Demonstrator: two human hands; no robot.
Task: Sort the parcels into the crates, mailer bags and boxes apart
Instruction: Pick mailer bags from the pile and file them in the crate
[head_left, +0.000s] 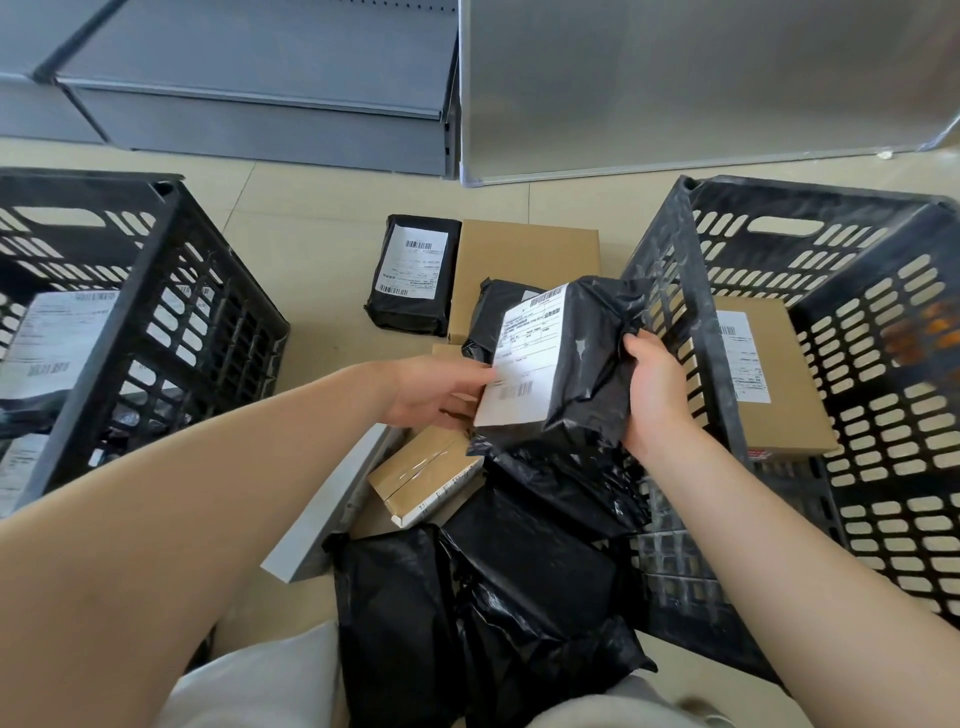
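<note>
I hold a black mailer bag (566, 358) with both hands above the pile on the floor (322, 249), between the two crates. My left hand (436, 392) pinches the lower left edge at the white label (524, 358), fingers curled under it. My right hand (654, 395) grips the loose folded plastic on the right side.

What can go wrong, I think: the right crate (810, 332) is just beside my right hand, and it has a box (774, 374) inside. The left crate (130, 312) seems to hold labelled bags, and it is well apart. If I drop the bag in the near crate, it lands with the boxes. Also the plastic is slippery and slack, so when I let go with one hand the bag may slide out and fall back on the pile.

The bag's long axis runs from lower left, near me, up and away to the right. The label faces up toward me, a little tilted.
</note>
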